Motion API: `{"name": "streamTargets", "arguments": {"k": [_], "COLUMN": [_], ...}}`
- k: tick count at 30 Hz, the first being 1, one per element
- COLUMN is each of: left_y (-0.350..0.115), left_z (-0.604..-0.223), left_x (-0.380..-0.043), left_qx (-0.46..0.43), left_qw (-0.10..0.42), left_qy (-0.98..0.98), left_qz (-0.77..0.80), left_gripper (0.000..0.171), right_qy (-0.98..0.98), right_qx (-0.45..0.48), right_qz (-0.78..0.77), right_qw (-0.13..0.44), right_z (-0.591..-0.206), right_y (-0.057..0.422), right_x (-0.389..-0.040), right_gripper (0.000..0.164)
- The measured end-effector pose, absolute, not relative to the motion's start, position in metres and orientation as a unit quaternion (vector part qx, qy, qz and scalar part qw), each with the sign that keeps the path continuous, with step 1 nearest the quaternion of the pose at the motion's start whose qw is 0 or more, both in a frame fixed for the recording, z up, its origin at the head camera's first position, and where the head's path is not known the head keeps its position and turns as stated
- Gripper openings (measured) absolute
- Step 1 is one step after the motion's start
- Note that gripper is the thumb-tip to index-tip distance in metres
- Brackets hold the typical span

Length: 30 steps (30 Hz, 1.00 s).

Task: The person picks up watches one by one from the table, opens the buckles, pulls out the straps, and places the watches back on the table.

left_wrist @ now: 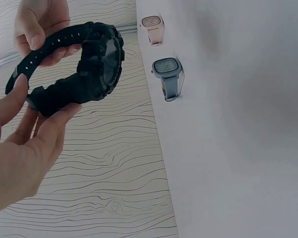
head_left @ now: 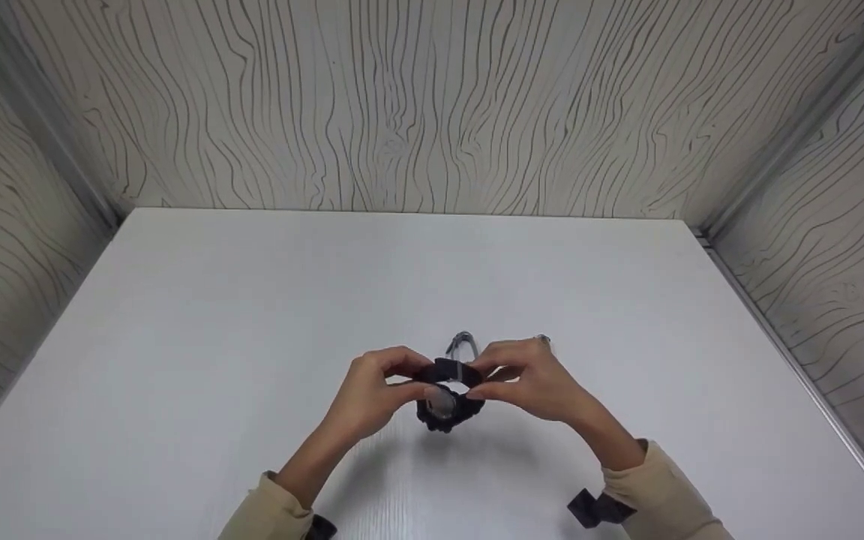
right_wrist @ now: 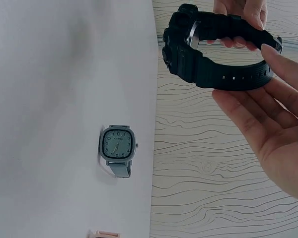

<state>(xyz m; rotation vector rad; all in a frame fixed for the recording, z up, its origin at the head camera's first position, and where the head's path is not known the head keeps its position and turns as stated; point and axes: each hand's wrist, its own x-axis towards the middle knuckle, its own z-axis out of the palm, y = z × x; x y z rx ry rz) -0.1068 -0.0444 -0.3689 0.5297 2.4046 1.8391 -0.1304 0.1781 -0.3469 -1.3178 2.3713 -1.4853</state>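
Note:
A chunky black wristwatch (head_left: pixel 456 411) is held up over the white table, its strap forming a loop. My left hand (head_left: pixel 368 394) pinches one side of the strap between thumb and fingers. On the other side, my right hand (head_left: pixel 533 379) grips the strap the same way, near its row of holes (right_wrist: pixel 238 78). The bulky case (left_wrist: pixel 109 64) faces away from the palms. A metal buckle (right_wrist: pixel 279 43) shows at the far end of the loop, where the strap ends come together.
Behind the hands, a grey-blue square watch (right_wrist: pixel 118 146) lies on the white table (head_left: pixel 252 300). Beside it is a pink watch (left_wrist: pixel 153 29), mostly covered by the right hand in the head view. Wood-patterned panels (head_left: pixel 402 105) enclose the table's back and sides.

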Motion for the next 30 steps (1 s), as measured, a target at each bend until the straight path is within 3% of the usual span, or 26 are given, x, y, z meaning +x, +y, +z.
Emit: {"name": "streamTargets", "arguments": {"k": [11, 21, 25, 30], "left_y": [-0.045, -0.046, -0.048, -0.057], "left_z": [-0.371, -0.374, -0.374, -0.375], "left_x": [-0.108, -0.107, -0.107, -0.107], "left_qx": [0.153, 0.134, 0.123, 0.096], "left_qw": [0.041, 0.051, 0.062, 0.073], "left_qy": [0.768, 0.751, 0.737, 0.694], "left_qz": [0.62, 0.645, 0.662, 0.71], "left_gripper": [0.02, 0.021, 0.023, 0.026], "right_qy": [0.745, 0.75, 0.753, 0.763], "right_qx": [-0.457, -0.449, -0.44, -0.36], "right_qz": [-0.483, -0.48, -0.484, -0.536], "right_qw": [-0.05, -0.074, -0.071, -0.016], "right_z": [-0.346, -0.348, -0.35, -0.362], "right_y": [0.173, 0.172, 0.175, 0.191], "right_x": [-0.129, -0.129, -0.129, -0.136], "right_gripper": [0.018, 0.018, 0.018, 0.015]}}
